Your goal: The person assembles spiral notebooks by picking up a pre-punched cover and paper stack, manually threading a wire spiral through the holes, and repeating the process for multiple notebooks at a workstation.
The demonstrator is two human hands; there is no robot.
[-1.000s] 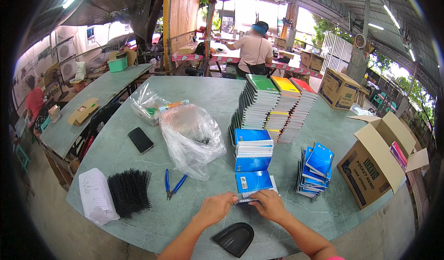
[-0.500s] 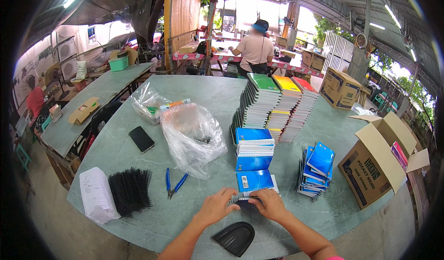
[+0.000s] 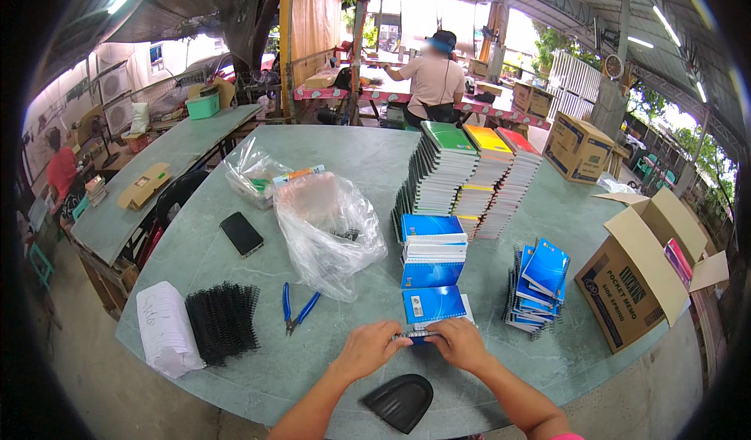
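My left hand (image 3: pixel 371 349) and my right hand (image 3: pixel 460 343) pinch the two ends of a small spiral notebook (image 3: pixel 416 336), its bound edge facing up between my fingertips. Much of it is hidden by my fingers. Just beyond lies a blue-covered memo notebook (image 3: pixel 433 305), with white pages showing at its right. Behind that rises a stack of blue notebooks (image 3: pixel 432 274). Nearer to me, a black rounded plastic piece (image 3: pixel 400 403) rests on the table. Blue-handled cutters (image 3: pixel 297 311) lie to the left of my hands.
Black binding coils (image 3: pixel 222 324) sit beside a white paper bundle (image 3: pixel 167 330). A phone (image 3: pixel 242 233) and clear plastic bag (image 3: pixel 327 237) are farther back. Finished-looking blue notebooks (image 3: pixel 538 287) and an open carton (image 3: pixel 637 283) stand right. Tall notebook stacks (image 3: pixel 444 182) rise behind. A co-worker (image 3: pixel 430 80) is beyond.
Both hands stay on the notebook; my left fingertips have moved slightly inward and closed on its end. The view has shifted a little. The far co-worker's arm reaches farther out to the left.
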